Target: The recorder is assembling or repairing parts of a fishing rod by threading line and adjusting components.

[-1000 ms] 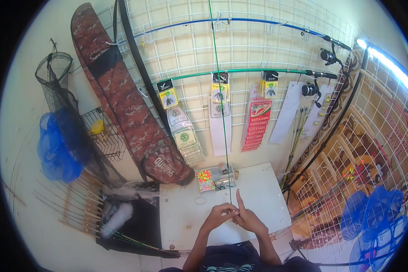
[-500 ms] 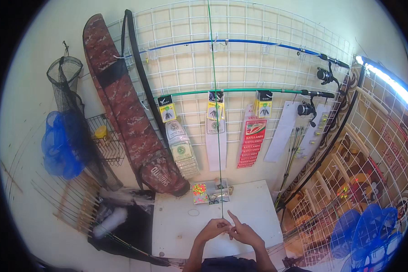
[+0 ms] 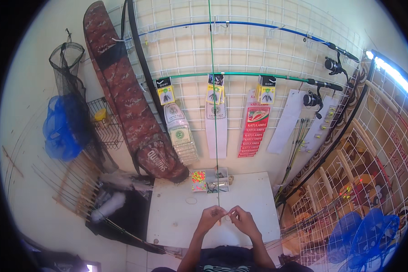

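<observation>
While both hands meet over the white table [image 3: 177, 217], the left hand [image 3: 210, 216] and right hand [image 3: 243, 220] sit almost fingertip to fingertip, fingers pinched together at the base of a thin green rod [image 3: 213, 113]. That rod rises straight up from between the fingertips, crosses the small tackle box [image 3: 209, 180] at the table's far edge, and runs past the top of the frame. Whether each hand grips the rod itself or something fine beside it, I cannot tell; the pinch is too small to read.

Tackle box: clear, compartmented, bright pink and yellow bits on its left side. It sits just beyond the hands, against the wall.

Wall behind: white wire grid [image 3: 240, 50]. 2 rods lie across it, a blue rod [image 3: 240, 23] high up and a teal rod [image 3: 258, 76] below, each ending at a reel on the right. Small carded packets [image 3: 166, 89] hang from the teal rod's level, with longer sleeves under them.

Left of table: camouflage rod bag [image 3: 127, 95] leaning on the wall, a black landing net [image 3: 65, 59], a blue mesh net [image 3: 59, 127]. Lower right: another blue net [image 3: 362, 235] behind wire racks.
</observation>
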